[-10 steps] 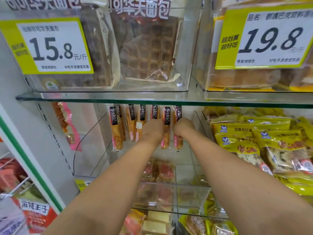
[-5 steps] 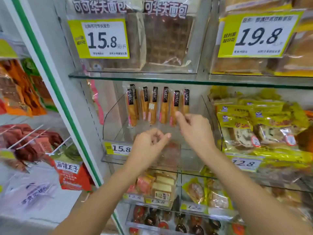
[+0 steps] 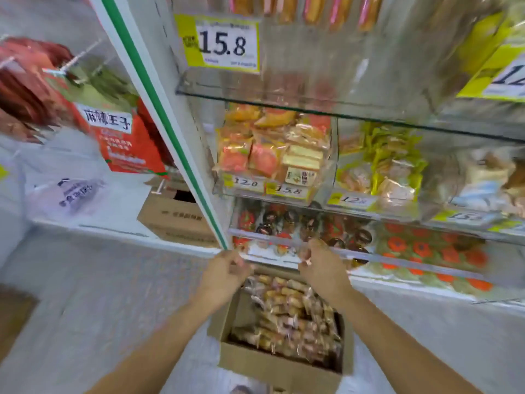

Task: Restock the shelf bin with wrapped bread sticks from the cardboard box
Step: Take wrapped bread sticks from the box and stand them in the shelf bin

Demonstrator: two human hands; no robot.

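An open cardboard box [image 3: 272, 362] stands on the floor below me, full of wrapped bread sticks [image 3: 289, 314]. My left hand [image 3: 224, 275] hovers over the box's far left corner, fingers curled against the thumb and nothing in it. Over the far right of the box, my right hand [image 3: 321, 268] holds nothing, with its fingers bent and slightly apart. The clear shelf bin [image 3: 284, 89] with a 15.8 price tag [image 3: 227, 42] is high above, and the lower ends of upright bread sticks [image 3: 312, 8] show at the top edge. The view is motion-blurred.
A white upright with a green stripe [image 3: 170, 143] runs down to just beside my left hand. Clear bins of packaged cakes [image 3: 272, 155] and other snacks fill the shelves behind the box. A second cardboard box [image 3: 176, 220] sits under the left rack. Red snack packs [image 3: 125, 137] hang at left.
My view has swung down from the shelf bin to the floor. Both hands have dropped from the bread sticks in the bin to just above the cardboard box.
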